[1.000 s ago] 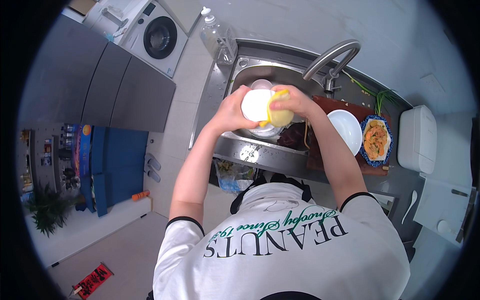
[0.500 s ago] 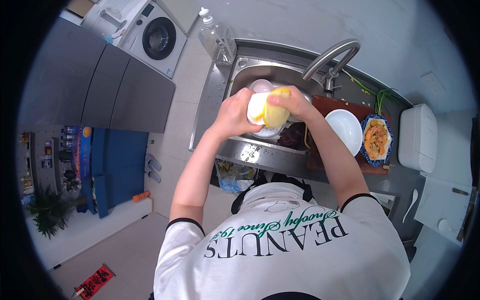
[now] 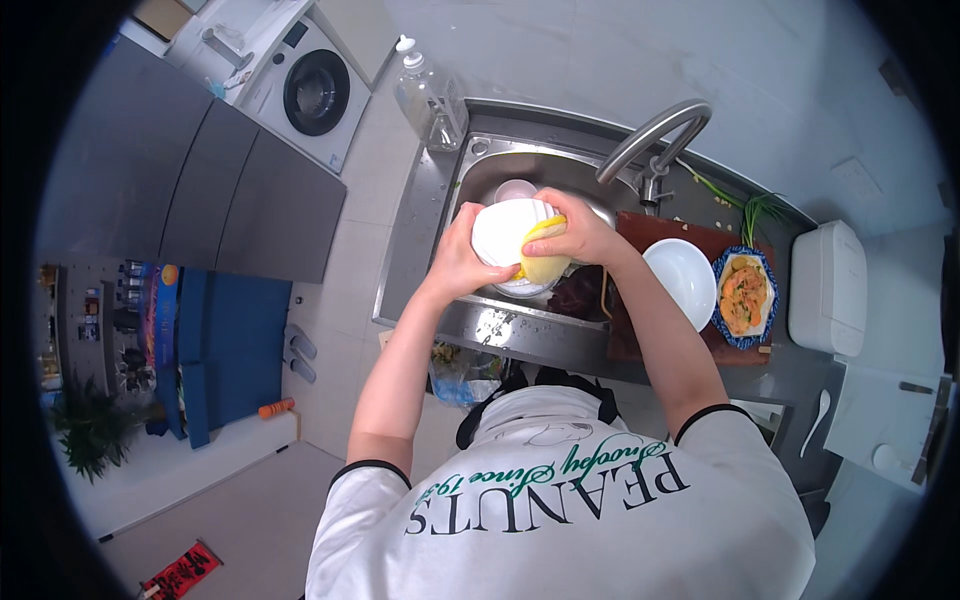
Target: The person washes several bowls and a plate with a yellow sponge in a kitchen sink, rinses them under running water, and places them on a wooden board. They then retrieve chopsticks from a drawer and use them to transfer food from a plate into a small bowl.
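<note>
The steel sink (image 3: pixel 480 320) fills the upper middle of the frame, its curved faucet (image 3: pixel 655 135) arching in from the upper right. Just right of it on the desk (image 3: pixel 800 370), a brown cutting board (image 3: pixel 650 235) carries an empty white bowl (image 3: pixel 685 280) and a blue-rimmed plate of food (image 3: pixel 745 295). Over the basin, near the frame's centre, the left hand (image 3: pixel 460 260) is clasped on the rim of a white plate (image 3: pixel 505 235), tilted toward the person. The right hand (image 3: pixel 575 230) is closed around a yellow sponge (image 3: pixel 540 262) pressed to the plate's face. To scrub well, I judge the left grip should stay firm on the rim while the sponge works in circles, keeping everything above the basin so drips fall inside.
</note>
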Motion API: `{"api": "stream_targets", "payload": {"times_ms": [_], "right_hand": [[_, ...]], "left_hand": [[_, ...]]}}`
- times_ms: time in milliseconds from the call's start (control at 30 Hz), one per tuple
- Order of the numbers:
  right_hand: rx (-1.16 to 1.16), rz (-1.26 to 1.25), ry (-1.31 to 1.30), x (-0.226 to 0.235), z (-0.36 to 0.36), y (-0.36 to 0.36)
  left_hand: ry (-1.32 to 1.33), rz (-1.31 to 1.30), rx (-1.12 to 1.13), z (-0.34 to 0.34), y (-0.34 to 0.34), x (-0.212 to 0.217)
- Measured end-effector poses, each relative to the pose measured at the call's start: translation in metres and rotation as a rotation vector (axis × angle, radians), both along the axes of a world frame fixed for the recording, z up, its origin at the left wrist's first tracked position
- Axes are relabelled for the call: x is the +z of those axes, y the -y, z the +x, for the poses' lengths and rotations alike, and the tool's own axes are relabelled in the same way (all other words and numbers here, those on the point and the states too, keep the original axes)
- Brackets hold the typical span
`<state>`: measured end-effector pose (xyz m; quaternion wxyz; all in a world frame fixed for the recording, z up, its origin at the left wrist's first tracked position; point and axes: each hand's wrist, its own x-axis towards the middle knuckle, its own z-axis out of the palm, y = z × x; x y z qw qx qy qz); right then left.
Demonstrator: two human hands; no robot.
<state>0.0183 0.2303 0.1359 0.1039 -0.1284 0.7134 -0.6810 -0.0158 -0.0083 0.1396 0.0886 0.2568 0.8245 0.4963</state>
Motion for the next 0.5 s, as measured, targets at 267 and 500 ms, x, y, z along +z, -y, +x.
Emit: {"api": "stream_targets", "payload": {"times_ms": [267,500], "right_hand": [[-0.130,-0.291,0.265,-0.008,-0.010,0.002],[-0.241,-0.375,0.202,-0.024,-0.008,0.004]], "left_hand": [[-0.344,-0.095,-0.076,0.003,-0.004,0.004],[-0.333,-0.093,-0.017,0.008,-0.009,0.001]]}}
